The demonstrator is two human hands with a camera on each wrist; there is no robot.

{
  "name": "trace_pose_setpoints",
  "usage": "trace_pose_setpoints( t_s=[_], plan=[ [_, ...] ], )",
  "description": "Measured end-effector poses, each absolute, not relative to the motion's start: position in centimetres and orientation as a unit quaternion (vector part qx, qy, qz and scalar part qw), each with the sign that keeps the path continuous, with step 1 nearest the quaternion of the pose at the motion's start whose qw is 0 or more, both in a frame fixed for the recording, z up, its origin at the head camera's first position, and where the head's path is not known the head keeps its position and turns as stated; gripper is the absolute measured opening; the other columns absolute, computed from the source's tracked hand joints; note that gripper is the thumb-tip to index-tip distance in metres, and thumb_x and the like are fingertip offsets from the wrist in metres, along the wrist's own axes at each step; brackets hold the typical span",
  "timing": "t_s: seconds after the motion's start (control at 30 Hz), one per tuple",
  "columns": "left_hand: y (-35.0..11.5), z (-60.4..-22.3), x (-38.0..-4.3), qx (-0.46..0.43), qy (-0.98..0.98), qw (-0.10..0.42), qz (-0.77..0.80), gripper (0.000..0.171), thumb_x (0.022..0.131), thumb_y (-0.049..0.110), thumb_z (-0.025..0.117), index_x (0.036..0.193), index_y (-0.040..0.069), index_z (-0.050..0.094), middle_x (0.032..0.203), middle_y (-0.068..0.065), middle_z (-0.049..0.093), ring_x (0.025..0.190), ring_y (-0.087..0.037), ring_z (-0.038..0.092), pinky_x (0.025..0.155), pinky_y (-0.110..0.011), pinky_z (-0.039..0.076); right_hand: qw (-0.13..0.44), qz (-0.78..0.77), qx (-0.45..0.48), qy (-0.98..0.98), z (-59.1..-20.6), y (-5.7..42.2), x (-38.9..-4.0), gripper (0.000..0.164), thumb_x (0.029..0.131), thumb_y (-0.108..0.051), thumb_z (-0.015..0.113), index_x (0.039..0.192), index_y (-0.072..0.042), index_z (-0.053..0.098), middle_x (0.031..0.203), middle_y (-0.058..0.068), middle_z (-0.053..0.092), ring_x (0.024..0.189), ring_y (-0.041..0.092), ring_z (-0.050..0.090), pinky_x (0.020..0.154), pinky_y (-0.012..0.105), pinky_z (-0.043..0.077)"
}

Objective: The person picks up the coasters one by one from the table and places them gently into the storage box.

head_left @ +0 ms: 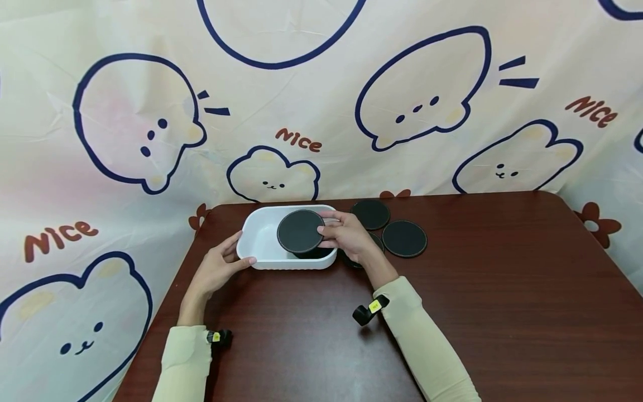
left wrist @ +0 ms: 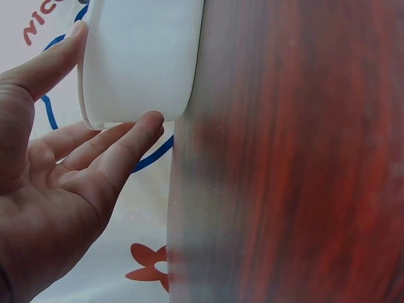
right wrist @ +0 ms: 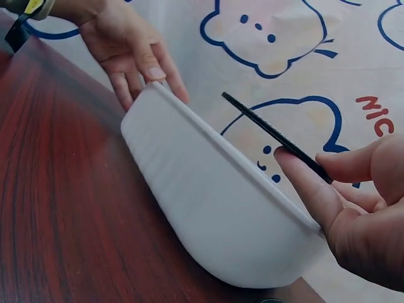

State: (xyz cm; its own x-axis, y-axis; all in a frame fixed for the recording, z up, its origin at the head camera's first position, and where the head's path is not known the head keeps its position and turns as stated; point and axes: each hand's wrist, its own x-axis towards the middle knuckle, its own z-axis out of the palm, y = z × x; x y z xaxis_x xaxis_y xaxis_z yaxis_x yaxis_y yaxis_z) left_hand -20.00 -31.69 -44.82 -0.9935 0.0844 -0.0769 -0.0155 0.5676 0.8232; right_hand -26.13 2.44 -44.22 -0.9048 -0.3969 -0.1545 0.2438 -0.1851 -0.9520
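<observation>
A round black coaster is pinched between the thumb and fingers of my right hand, tilted above the white tray. In the right wrist view that coaster shows edge-on, over the tray's rim. Below it, a dark round piece shows inside the tray, mostly hidden. My left hand holds the tray's left end, thumb at the near corner and fingers round the end. The left wrist view shows these fingertips right at the tray's end.
To the right of the tray lie more black coasters: one at the back, one farther right, and one partly behind my right hand. The dark wooden table ends just behind the tray, where a printed cloth hangs.
</observation>
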Motion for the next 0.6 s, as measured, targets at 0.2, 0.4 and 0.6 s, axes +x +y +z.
trace_pose_setpoints(
  t_s=[0.2, 0.4, 0.6],
  plan=[
    [-31.69, -44.88, -19.95, 0.017, 0.886, 0.055, 0.461, 0.096, 0.097, 0.035, 0.082, 0.172, 0.011, 0.027, 0.171, -0.021, 0.039, 0.148, -0.042, 0.053, 0.11, -0.048, 0.05, 0.177, -0.761, -0.052, 0.622, -44.45, 2.25, -26.13, 0.049, 0.106, 0.002, 0.063, 0.154, -0.005, 0.057, 0.138, 0.027, 0.068, 0.091, 0.015, 0.08, 0.083, 0.03, 0.067],
    [-31.63, -44.91, -19.92, 0.017, 0.885, 0.053, 0.463, 0.096, 0.097, 0.035, 0.083, 0.171, 0.012, 0.028, 0.17, -0.02, 0.041, 0.148, -0.042, 0.054, 0.111, -0.049, 0.05, 0.155, -0.754, -0.055, 0.636, -44.47, 2.28, -25.89, 0.047, 0.106, 0.001, 0.064, 0.152, -0.006, 0.06, 0.138, 0.026, 0.068, 0.094, 0.015, 0.08, 0.084, 0.031, 0.067],
    [-31.72, -45.03, -20.07, 0.018, 0.885, 0.052, 0.462, 0.095, 0.097, 0.033, 0.082, 0.172, 0.012, 0.027, 0.17, -0.021, 0.04, 0.148, -0.042, 0.054, 0.11, -0.048, 0.05, 0.134, -0.731, -0.059, 0.666, -44.62, 2.17, -25.74, 0.045, 0.106, 0.0, 0.064, 0.15, -0.007, 0.061, 0.136, 0.024, 0.07, 0.097, 0.016, 0.079, 0.082, 0.032, 0.067]
  ],
)
